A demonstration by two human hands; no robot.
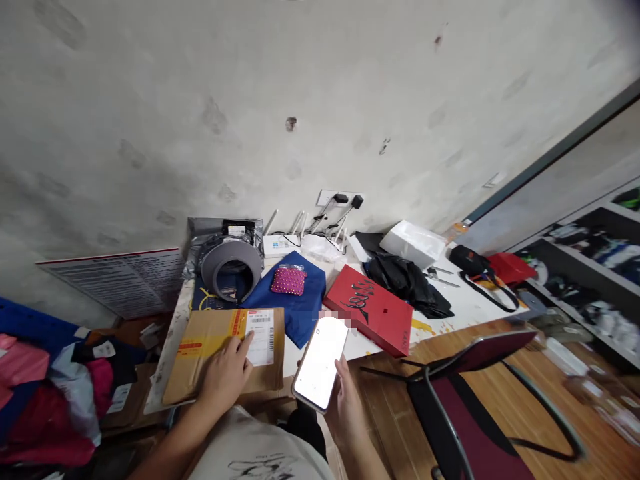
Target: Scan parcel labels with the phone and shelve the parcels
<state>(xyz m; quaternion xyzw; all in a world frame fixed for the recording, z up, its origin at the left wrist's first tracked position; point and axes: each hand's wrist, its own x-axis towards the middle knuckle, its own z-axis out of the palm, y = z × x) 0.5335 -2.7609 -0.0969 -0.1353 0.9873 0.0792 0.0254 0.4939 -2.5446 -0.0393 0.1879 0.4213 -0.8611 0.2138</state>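
Lower centre: left hand (pixel 227 373) lies flat, gripping nothing, on the brown cardboard parcel (pixel 225 353); right hand (pixel 345 400) grips a lit white-screened phone (pixel 320 362).

**Soft, even daylight with warped, blurred edges**

Diffuse light fills the room, and shadows under the things on the white counter (pixel 465 303) are faint. The lit white screen of the smartphone (pixel 320 363) is blown out, with no detail readable. The wide lens bends and tilts the grey plaster wall (pixel 320 87). The dark shelving unit (pixel 595 280) at right is smeared and out of focus, as is the bottom right corner.
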